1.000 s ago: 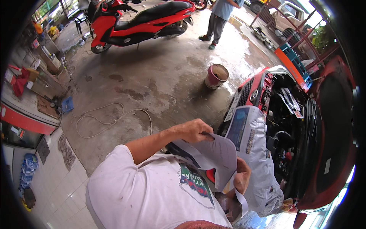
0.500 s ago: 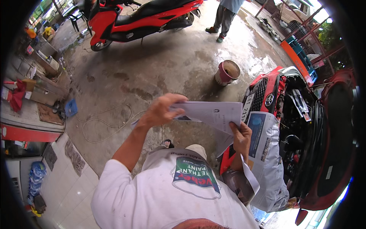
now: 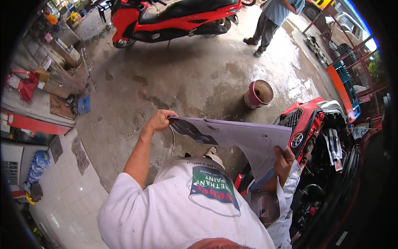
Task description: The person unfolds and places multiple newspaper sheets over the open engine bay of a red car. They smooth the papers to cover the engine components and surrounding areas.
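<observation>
Left hand [image 3: 160, 120] grips paper sheets [image 3: 244, 135] | right hand [image 3: 284, 163] grips opposite end

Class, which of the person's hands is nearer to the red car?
Right. The right hand is close beside the red car, holding one end of the papers; the left hand is farther off to the left, at their other end.

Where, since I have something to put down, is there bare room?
Widest is the concrete floor between the red scooter and the bucket. The pale tiles between the blue bundle and the white shirt also offer room. It is crowded on the bench at left and in the engine bay at right. Papers span the gap from left hand to right hand.
</observation>
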Motion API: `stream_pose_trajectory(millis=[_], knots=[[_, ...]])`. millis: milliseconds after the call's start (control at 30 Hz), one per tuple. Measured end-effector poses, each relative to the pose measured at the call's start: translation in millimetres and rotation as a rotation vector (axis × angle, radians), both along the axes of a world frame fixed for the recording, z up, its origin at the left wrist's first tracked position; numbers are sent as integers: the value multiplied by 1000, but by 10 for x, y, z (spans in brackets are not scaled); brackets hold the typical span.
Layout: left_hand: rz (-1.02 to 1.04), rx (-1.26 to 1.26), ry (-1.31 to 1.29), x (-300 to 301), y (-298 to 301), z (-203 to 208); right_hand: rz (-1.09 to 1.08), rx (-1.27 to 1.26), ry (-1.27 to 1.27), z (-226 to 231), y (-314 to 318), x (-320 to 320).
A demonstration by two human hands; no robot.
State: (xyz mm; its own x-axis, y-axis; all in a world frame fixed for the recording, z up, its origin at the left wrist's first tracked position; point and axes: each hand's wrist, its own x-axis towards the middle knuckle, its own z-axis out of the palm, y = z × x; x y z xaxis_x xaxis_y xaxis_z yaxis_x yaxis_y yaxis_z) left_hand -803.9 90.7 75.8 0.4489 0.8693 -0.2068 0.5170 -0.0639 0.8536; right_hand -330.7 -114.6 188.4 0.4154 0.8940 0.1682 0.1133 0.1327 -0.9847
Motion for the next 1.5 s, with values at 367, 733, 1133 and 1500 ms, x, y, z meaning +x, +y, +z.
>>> stream_pose_trajectory(millis=[367,733,1133,1500], knots=[[-198,295,-233,1310,1000,1882,103,119,325,-308,344,1400],[-369,161,-106,2969,3436,827,-100,-182,472,-878,1522,647],[-580,195,-445,4791,2916,525,-697,-122,346,-626,3145,1074],[-623,-112,-646,5289,2887,579,-768,-62,181,-381,3490,1157]])
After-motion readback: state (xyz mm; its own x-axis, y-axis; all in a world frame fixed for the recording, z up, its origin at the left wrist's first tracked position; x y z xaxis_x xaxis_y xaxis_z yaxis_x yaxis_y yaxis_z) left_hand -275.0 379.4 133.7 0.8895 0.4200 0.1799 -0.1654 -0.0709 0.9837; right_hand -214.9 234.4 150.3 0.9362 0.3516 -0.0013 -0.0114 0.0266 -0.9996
